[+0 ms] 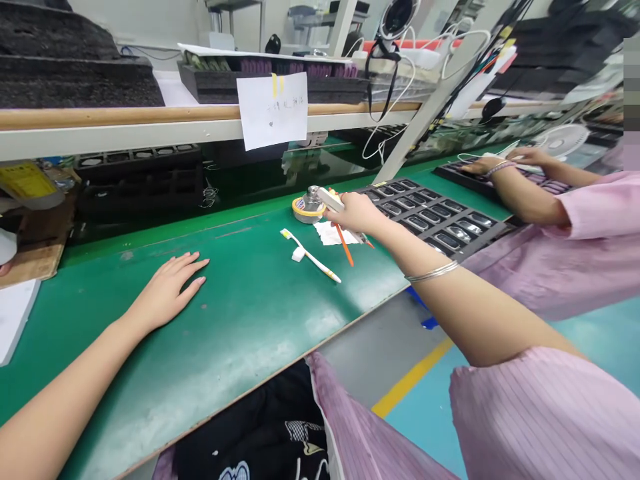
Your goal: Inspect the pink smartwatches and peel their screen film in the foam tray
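Right grip (pixel 356 215) is pinching a small white block (pixel 330 199) above a tissue (pixel 334 234) on the green worktop (pixel 240 313). Left grip (pixel 167 291) is lying flat and open on the worktop, holding nothing. A toothbrush (pixel 309 255) is lying just beside the tissue, a tape roll (pixel 305 211) is sitting beyond it, and a black tray (pixel 430 217) is lying right of that. A co-worker's hands (pixel 483 167) are resting on another tray (pixel 465 177).

Right hand (pixel 357 213) holds a white device (pixel 331 199); left hand (pixel 167 290) lies flat.
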{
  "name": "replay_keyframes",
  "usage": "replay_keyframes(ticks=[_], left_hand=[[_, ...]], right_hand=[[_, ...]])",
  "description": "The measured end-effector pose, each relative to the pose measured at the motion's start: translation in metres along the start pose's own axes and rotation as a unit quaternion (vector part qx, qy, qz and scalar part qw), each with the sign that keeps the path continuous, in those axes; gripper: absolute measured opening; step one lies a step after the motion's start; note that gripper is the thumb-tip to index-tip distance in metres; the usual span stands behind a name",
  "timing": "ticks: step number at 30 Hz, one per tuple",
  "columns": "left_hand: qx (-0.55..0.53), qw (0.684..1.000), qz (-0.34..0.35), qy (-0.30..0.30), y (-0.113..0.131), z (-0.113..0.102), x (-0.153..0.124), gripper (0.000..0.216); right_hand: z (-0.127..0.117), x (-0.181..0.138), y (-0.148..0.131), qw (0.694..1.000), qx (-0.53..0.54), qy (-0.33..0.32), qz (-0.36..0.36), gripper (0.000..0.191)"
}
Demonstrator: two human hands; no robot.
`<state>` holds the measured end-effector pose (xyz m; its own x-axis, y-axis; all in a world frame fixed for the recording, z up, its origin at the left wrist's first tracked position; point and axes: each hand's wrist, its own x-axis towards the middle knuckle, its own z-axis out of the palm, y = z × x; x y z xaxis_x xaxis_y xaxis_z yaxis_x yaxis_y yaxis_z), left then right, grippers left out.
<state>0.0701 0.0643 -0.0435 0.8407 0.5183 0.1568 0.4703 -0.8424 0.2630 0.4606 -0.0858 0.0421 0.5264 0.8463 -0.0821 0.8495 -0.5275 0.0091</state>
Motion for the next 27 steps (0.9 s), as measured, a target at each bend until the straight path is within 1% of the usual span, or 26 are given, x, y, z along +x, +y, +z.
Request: replay_keyframes(ticks=[3, 8, 10, 12, 15, 17, 18, 19, 20, 21, 22, 23, 26, 27], left_hand=[[0.001, 1.000, -0.002, 0.004, 0.001, 0.000, 0.000, 0.064], [-0.027, 0.999, -0.019, 0.012, 0.005, 0.002, -0.003, 0.066], [-0.033, 0.999, -0.024, 0.024, 0.006, 0.003, -0.007, 0.066], [-0.039, 0.998, -0.029, 0.043, 0.007, 0.002, -0.014, 0.064], [-0.045, 0.995, -0.038, 0.085, 0.017, 0.000, -0.021, 0.061], [-0.129, 0.983, -0.055, 0.120, 0.032, -0.002, -0.019, 0.060], [-0.230, 0.960, -0.073, 0.140, 0.043, -0.003, -0.016, 0.063], [-0.374, 0.911, -0.091, 0.148, 0.055, -0.003, -0.010, 0.071], [-0.427, 0.890, -0.086, 0.138, 0.067, -0.003, -0.004, 0.080], [-0.459, 0.877, -0.075, 0.121, 0.079, -0.004, 0.004, 0.084], [-0.495, 0.861, -0.064, 0.097, 0.090, -0.004, 0.011, 0.085], [-0.542, 0.836, -0.059, 0.066, 0.099, -0.004, 0.018, 0.085], [-0.685, 0.721, -0.110, -0.004, 0.113, -0.004, 0.033, 0.080], [-0.707, 0.695, -0.133, -0.014, 0.115, -0.003, 0.035, 0.076]], right_hand=[[0.004, -0.002, -0.015, 0.999, 0.039, -0.031, -0.004, 0.034], [0.032, -0.002, -0.045, 0.991, 0.095, -0.093, -0.013, 0.032], [0.035, 0.000, -0.053, 0.988, 0.118, -0.099, -0.012, 0.034], [0.027, 0.002, -0.056, 0.986, 0.144, -0.086, -0.012, 0.035], [0.003, -0.002, -0.063, 0.979, 0.197, -0.045, -0.021, 0.035], [-0.011, -0.012, -0.075, 0.967, 0.250, -0.021, -0.044, 0.034], [-0.016, -0.019, -0.085, 0.958, 0.280, -0.012, -0.063, 0.034], [-0.018, -0.027, -0.097, 0.946, 0.312, -0.006, -0.085, 0.033], [-0.017, -0.035, -0.111, 0.933, 0.344, -0.004, -0.108, 0.033], [-0.015, -0.043, -0.126, 0.918, 0.373, -0.005, -0.132, 0.032], [-0.011, -0.049, -0.141, 0.903, 0.400, -0.011, -0.157, 0.030], [-0.006, -0.054, -0.155, 0.888, 0.425, -0.015, -0.175, 0.029], [0.009, -0.058, -0.184, 0.852, 0.480, -0.033, -0.207, 0.029], [0.013, -0.056, -0.188, 0.845, 0.490, -0.042, -0.209, 0.029]])
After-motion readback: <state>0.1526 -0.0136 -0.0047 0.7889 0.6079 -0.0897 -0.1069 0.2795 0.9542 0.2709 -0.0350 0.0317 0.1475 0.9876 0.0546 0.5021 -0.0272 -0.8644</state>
